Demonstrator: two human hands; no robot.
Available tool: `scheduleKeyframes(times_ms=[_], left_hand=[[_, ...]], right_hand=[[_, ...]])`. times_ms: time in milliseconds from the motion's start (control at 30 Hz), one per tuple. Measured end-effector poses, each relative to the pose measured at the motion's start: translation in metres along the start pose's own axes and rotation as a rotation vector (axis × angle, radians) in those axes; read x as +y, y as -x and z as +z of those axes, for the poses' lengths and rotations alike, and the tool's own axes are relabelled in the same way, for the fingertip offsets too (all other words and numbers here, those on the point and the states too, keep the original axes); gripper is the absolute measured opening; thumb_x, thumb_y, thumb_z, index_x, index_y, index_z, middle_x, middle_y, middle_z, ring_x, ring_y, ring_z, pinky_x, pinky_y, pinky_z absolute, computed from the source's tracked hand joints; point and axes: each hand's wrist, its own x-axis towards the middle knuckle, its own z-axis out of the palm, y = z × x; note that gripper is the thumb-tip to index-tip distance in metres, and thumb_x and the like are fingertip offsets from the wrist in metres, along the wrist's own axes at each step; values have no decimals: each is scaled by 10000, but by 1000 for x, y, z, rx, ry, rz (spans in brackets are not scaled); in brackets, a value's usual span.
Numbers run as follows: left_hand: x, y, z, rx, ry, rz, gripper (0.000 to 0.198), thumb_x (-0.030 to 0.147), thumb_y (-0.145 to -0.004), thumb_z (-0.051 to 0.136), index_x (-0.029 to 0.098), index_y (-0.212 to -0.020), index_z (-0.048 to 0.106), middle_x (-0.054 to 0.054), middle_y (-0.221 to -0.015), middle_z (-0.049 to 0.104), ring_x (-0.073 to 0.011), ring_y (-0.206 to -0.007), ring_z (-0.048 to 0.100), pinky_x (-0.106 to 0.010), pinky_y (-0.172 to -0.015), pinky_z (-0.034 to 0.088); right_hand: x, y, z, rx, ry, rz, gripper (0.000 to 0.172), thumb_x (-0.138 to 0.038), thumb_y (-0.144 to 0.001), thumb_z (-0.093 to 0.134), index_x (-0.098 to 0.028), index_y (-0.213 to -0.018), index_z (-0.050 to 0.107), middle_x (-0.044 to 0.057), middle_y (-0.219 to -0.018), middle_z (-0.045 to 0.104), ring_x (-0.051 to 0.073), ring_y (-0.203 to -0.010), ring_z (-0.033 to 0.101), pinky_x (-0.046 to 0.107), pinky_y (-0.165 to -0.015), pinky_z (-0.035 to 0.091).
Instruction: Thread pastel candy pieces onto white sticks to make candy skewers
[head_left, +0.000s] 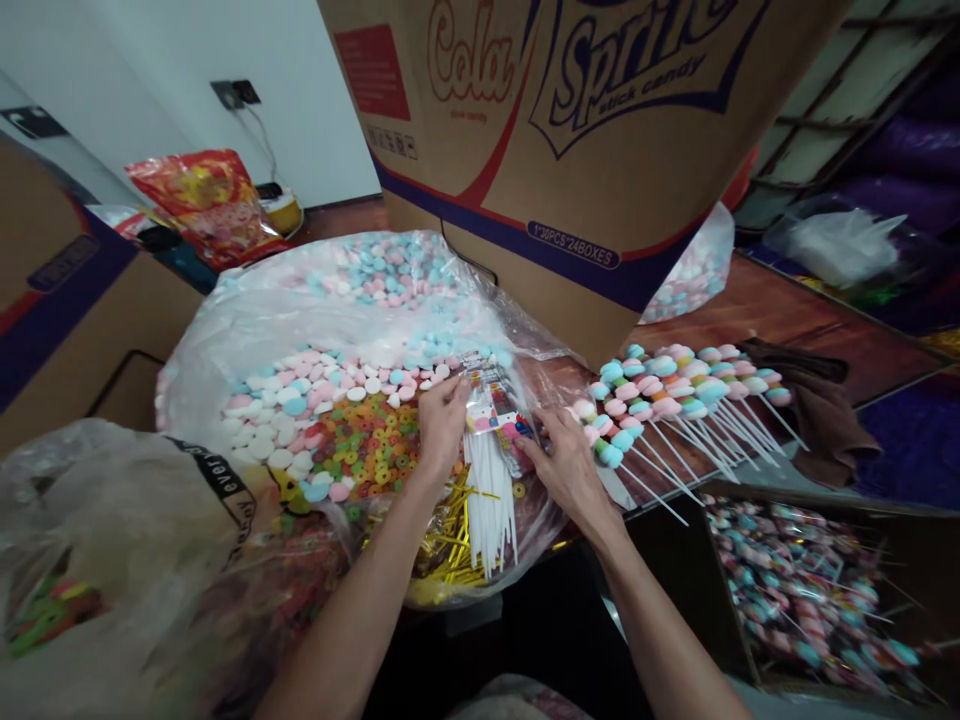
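Note:
My left hand (441,425) and my right hand (564,465) both pinch a small clear printed wrapper (495,410) held between them, above a bundle of white sticks (489,495). The sticks lie on a clear plastic bag (225,330) full of pastel marshmallow candies (315,385) and coloured ring candies (360,440). Gold twist ties (450,545) lie under the sticks. To the right of my right hand, a row of finished marshmallow skewers (679,390) rests on the wooden table.
A large Cola/Sprite stick-candy carton (592,150) stands behind. A box of wrapped skewers (810,590) sits at lower right, a brown cloth (821,410) at right. Another plastic bag (127,560) fills the lower left. Cardboard boxes (67,310) line the left.

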Motion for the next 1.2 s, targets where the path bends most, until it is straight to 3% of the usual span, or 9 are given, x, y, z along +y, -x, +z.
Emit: scheduleKeyframes(times_ms=[167,267,400,600,733,867,1000,1067,1200], left_hand=[[15,19,-5,-145,466,-312,220,264,-698,779,149,-873,714,-55,-819,721,-131,-619,625,-253,-593,499],[24,32,-2,-179,582,-347,205,225,-690,795,159,-866,711,-44,-854,727,-130,-632,647,-254,-600,508],[27,48,4,-213,690,-381,177,216,-667,821,165,-793,707,-40,-859,736,-148,-685,678,-269,-649,522],[18,67,0,-343,574,-384,276,260,-617,870,129,-837,768,-87,-835,746,-166,-803,692,-262,-762,525],[10,72,-1,-285,526,-344,294,296,-578,887,127,-786,768,-85,-773,738,-169,-741,675,-278,-730,522],[2,75,5,-190,516,-234,257,317,-595,877,134,-705,733,-55,-735,719,-151,-745,660,-275,-769,507],[1,82,12,-124,576,-199,270,324,-584,882,145,-645,690,-21,-705,692,-131,-740,642,-261,-771,502],[4,88,14,-110,593,-198,265,318,-592,880,148,-659,689,-10,-713,687,-115,-720,629,-241,-739,499],[8,95,11,-109,612,-268,273,361,-632,857,155,-751,723,-18,-766,705,-107,-682,624,-225,-659,494]], right_hand=[[-18,4,-13,113,-131,-7,347,-430,-926,551,-178,-1140,657,124,-1063,647,281,-1035,585,450,-931,464],[-31,8,-16,89,-312,40,314,-418,-923,567,-199,-1119,678,97,-1076,679,251,-1036,610,412,-930,474],[-38,14,-11,71,-651,251,278,-421,-820,699,-182,-963,710,48,-878,712,195,-784,633,335,-738,518],[-34,15,-19,35,-887,339,203,-360,-761,749,-176,-732,668,-19,-655,631,129,-606,557,259,-617,473],[-33,16,-24,-45,-855,315,210,-349,-781,731,-175,-704,643,-21,-657,621,121,-621,541,239,-617,448],[-40,23,-16,46,-884,327,249,-390,-837,683,-180,-717,627,-30,-652,594,114,-614,518,235,-620,443],[-52,31,-3,117,-1006,354,200,-356,-801,728,-204,-928,701,5,-860,696,153,-789,608,286,-770,498],[-55,32,2,169,-1025,364,185,-346,-802,725,-201,-917,710,7,-858,696,159,-812,611,301,-809,497],[-52,33,0,159,-940,357,231,-413,-860,647,-190,-816,684,-4,-760,640,148,-709,553,276,-709,478]])
